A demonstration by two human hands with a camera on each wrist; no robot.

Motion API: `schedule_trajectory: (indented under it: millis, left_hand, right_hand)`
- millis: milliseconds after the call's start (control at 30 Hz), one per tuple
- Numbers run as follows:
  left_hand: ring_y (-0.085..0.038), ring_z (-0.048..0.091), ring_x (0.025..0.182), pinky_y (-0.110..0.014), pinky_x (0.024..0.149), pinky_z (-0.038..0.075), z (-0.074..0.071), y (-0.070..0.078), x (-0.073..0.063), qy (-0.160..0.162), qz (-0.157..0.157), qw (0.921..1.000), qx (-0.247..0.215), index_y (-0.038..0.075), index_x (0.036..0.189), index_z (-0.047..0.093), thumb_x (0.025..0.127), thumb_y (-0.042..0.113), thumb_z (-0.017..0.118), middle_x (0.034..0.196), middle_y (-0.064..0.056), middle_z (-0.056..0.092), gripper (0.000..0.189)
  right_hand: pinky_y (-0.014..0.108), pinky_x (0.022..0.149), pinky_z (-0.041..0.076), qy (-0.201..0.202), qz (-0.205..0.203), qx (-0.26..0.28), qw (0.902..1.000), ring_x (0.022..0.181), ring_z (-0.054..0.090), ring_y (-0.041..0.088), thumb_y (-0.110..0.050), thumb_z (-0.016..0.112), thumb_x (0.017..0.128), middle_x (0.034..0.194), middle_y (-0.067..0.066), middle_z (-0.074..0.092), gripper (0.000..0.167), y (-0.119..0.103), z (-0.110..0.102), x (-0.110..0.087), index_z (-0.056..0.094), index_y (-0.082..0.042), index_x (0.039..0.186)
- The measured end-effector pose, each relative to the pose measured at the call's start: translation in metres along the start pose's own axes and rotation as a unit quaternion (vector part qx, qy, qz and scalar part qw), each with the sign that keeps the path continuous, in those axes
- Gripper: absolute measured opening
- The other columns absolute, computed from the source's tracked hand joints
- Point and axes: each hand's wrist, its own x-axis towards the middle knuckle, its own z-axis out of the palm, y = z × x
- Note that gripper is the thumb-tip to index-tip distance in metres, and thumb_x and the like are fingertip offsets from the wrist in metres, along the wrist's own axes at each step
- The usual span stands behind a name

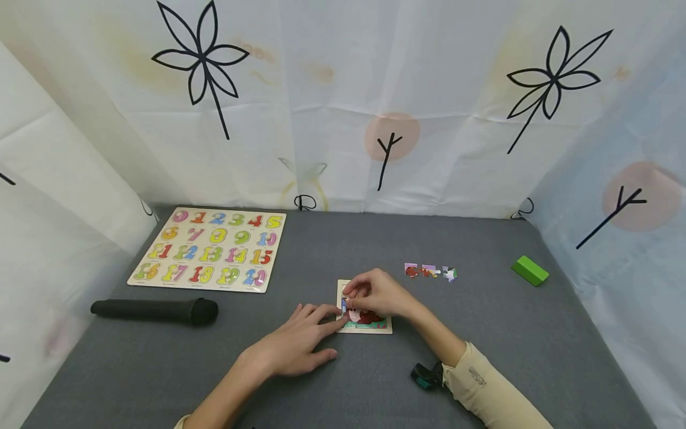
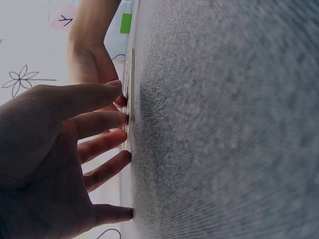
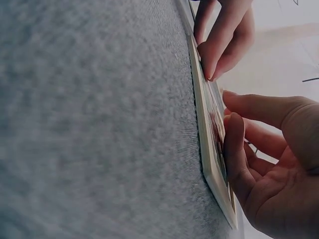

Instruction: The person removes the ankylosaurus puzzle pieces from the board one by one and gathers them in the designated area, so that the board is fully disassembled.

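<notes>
A small jigsaw puzzle in a pale wooden frame lies flat on the table, its picture partly hidden by both hands. My left hand lies at its left side, fingers extended and fingertips touching the left part; the left wrist view shows the hand with spread fingers. Over the puzzle, my right hand bends its fingers and pinches a small puzzle piece at the upper left, mostly covered by the fingertips. In the right wrist view the thumb and index finger of this hand nearly meet just above the frame.
Loose puzzle pieces lie behind the right hand. At the left are a number board and a black microphone. A green block lies at the right. A dark device sits by the right sleeve. White curtains border the table.
</notes>
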Motion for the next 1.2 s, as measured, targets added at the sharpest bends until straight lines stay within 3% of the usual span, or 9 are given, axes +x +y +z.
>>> schedule_trajectory:
  millis: [167, 567, 833, 1000, 1200]
  left_hand:
    - [-0.032, 0.043, 0.149, -0.075, 0.128, 0.024, 0.000, -0.001, 0.000, -0.005, -0.003, 1.0000, -0.003, 0.020, 0.164, 0.051, 0.107, 0.031, 0.070, 0.165, -0.003, 0.046, 0.061]
    - [-0.030, 0.048, 0.139, -0.073, 0.126, 0.029, -0.001, -0.002, -0.001, 0.007, 0.009, 0.9999, 0.003, 0.020, 0.161, 0.054, 0.106, 0.029, 0.071, 0.158, -0.005, 0.048, 0.058]
    - [-0.030, 0.048, 0.135, -0.075, 0.126, 0.028, -0.002, -0.002, -0.001, 0.006, 0.009, 0.9999, -0.004, 0.018, 0.159, 0.058, 0.106, 0.028, 0.071, 0.155, -0.006, 0.049, 0.055]
    - [-0.030, 0.049, 0.133, -0.073, 0.124, 0.031, -0.002, -0.001, -0.001, 0.012, 0.012, 0.9999, -0.001, 0.017, 0.157, 0.060, 0.105, 0.027, 0.072, 0.155, -0.006, 0.050, 0.054]
    - [-0.029, 0.049, 0.133, -0.071, 0.124, 0.032, -0.001, 0.000, 0.000, 0.013, 0.012, 0.9998, 0.001, 0.017, 0.157, 0.059, 0.105, 0.027, 0.072, 0.155, -0.006, 0.050, 0.055]
  right_hand:
    - [0.023, 0.059, 0.052, -0.003, 0.027, -0.005, 0.9996, 0.061, 0.063, 0.005, -0.014, 0.084, 0.095, 0.077, 0.005, 0.077, 0.015, -0.002, 0.001, 0.004, 0.083, -0.005, 0.106]
    - [0.020, 0.061, 0.048, -0.004, 0.019, -0.045, 0.9988, 0.064, 0.056, 0.006, -0.012, 0.085, 0.093, 0.080, 0.003, 0.070, 0.014, -0.010, 0.004, 0.006, 0.078, -0.004, 0.102]
    - [0.021, 0.063, 0.047, -0.035, -0.012, -0.027, 0.9990, 0.068, 0.058, 0.005, -0.013, 0.079, 0.099, 0.086, 0.006, 0.072, 0.013, -0.007, 0.002, 0.002, 0.069, -0.006, 0.104]
    - [0.021, 0.065, 0.048, -0.050, -0.030, 0.017, 0.9981, 0.069, 0.058, 0.005, -0.008, 0.073, 0.102, 0.090, 0.012, 0.073, 0.012, -0.003, 0.000, 0.000, 0.066, -0.001, 0.108]
    - [0.021, 0.066, 0.048, -0.037, -0.026, 0.043, 0.9981, 0.074, 0.060, 0.006, -0.010, 0.074, 0.102, 0.092, 0.012, 0.073, 0.012, 0.001, -0.004, -0.003, 0.069, -0.002, 0.110]
